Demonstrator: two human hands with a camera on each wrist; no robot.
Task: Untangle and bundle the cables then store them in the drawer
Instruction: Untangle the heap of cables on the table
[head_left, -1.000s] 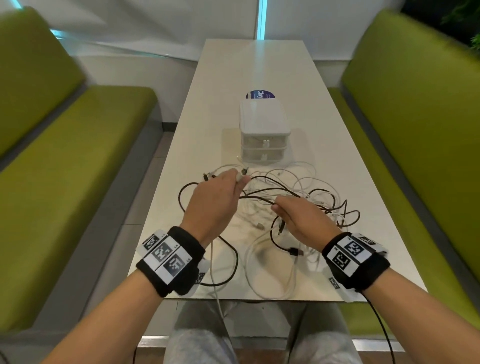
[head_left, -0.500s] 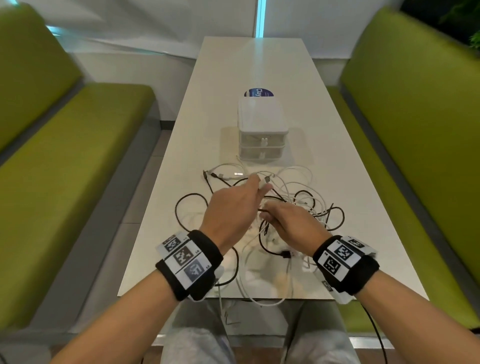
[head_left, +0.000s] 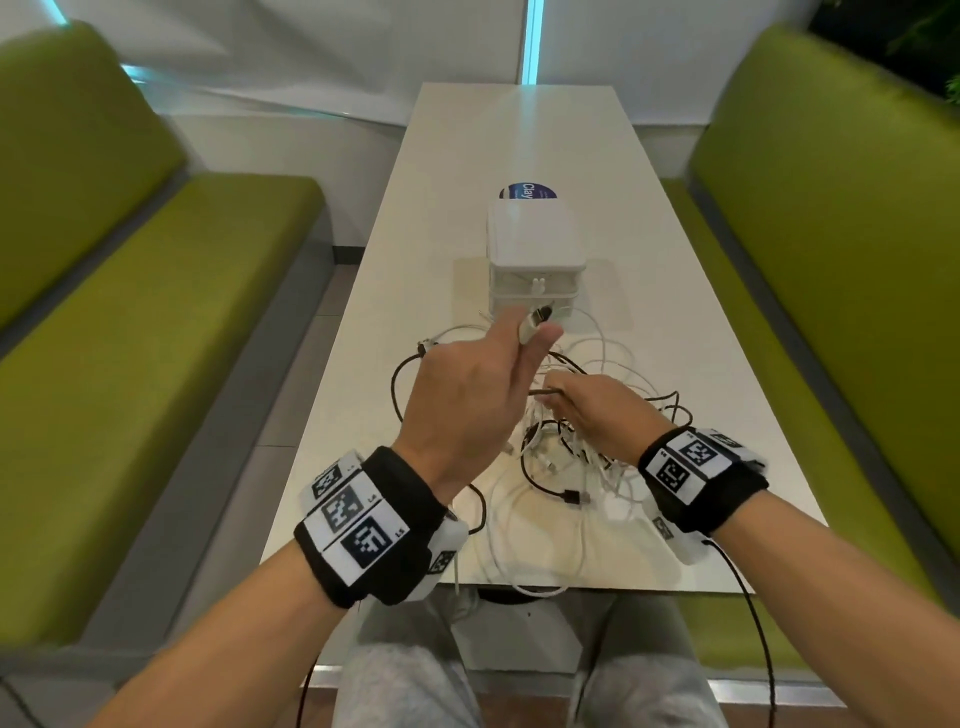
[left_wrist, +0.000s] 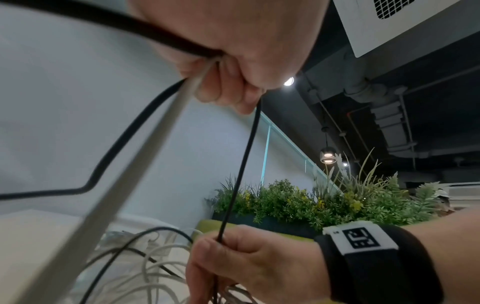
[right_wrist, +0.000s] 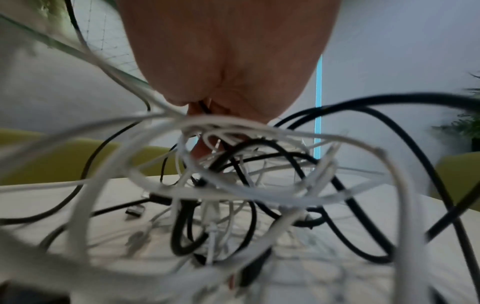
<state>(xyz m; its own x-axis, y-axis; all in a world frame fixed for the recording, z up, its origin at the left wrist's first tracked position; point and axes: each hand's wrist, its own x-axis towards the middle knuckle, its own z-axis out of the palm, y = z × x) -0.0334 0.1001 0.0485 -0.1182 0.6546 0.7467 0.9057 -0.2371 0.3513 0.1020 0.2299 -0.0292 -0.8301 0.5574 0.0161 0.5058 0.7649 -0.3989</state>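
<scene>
Above the tangle (head_left: 587, 467), the left hand (head_left: 467, 400) pinches a white cable (head_left: 532, 325); the right hand (head_left: 602, 415) grips a black cable (left_wrist: 241, 164).

The right hand (head_left: 597, 415) hides its fingertips among the tangled cables (head_left: 571, 467), blurred in the right wrist view.

Black wristbands (head_left: 701, 480) with white square-code tags on both bare forearms, thin black lead trailing, grey trousers (head_left: 405, 686)
</scene>
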